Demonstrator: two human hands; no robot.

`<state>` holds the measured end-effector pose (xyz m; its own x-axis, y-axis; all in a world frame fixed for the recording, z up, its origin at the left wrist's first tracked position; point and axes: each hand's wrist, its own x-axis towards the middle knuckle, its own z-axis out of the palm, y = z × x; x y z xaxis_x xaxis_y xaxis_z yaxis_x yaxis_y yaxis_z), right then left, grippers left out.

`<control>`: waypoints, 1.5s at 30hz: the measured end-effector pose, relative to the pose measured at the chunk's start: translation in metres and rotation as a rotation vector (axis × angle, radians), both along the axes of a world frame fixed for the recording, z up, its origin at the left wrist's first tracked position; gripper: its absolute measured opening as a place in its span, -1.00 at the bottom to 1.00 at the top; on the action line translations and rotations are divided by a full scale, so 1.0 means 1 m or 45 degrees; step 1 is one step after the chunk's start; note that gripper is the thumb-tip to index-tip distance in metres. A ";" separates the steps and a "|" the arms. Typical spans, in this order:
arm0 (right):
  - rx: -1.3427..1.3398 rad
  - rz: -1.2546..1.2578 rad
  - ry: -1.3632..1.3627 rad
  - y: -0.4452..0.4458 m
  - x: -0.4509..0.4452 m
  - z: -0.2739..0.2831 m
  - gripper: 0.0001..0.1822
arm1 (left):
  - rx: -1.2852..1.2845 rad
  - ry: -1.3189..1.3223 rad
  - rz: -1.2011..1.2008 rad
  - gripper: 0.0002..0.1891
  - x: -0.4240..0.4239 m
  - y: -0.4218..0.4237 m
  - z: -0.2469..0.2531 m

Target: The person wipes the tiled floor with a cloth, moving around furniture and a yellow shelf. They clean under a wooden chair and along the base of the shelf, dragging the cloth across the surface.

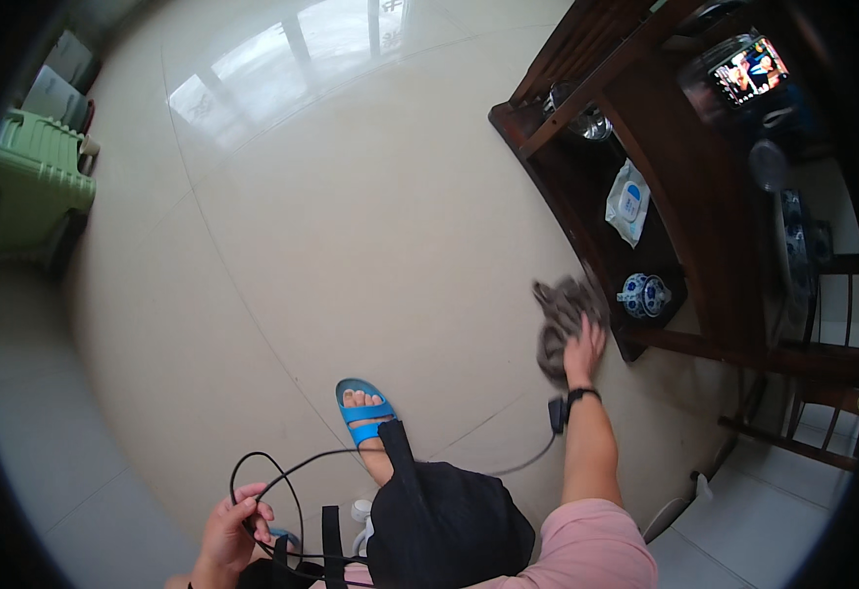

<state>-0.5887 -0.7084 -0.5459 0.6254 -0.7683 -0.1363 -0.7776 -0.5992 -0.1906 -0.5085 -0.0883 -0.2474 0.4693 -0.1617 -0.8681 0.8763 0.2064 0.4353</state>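
Note:
My right hand point(585, 350) is pressed on a bunched grey-brown cloth point(565, 316) lying on the tiled floor, beside the foot of a dark wooden table. The cloth is slightly blurred, and some fingers sink into its folds. At the lower left, my left hand point(241, 519) holds a looped black cable point(282, 482) between thumb and fingers. A small black device point(556, 415) with a cable sits at my right wrist, by a black band.
A dark wooden table point(709, 221) stands at the right; its lower shelf bears a wipes packet point(629, 202), a blue-and-white teapot point(644, 295) and metal ware point(591, 124). A lit phone point(749, 71) is above. Green plastic stools or crates point(39, 169) are at the far left. My blue sandal point(364, 412) is on the floor.

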 end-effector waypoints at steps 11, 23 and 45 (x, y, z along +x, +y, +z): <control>0.100 -0.908 0.260 0.126 -0.002 0.006 -0.34 | 0.031 0.015 -0.032 -0.66 -0.015 0.014 -0.004; -0.027 1.582 -0.326 0.295 0.178 0.021 -0.35 | -0.036 -0.001 0.070 -0.67 -0.044 0.039 -0.003; 0.006 1.494 -0.276 0.471 0.177 0.018 -0.44 | -0.458 -0.262 -0.134 -0.61 -0.122 0.109 0.043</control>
<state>-0.4121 -0.2371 -0.5280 0.9560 0.2878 0.0571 0.2927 -0.9217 -0.2547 -0.6304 0.0211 -0.2043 0.5920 -0.4932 -0.6374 0.8028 0.2914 0.5201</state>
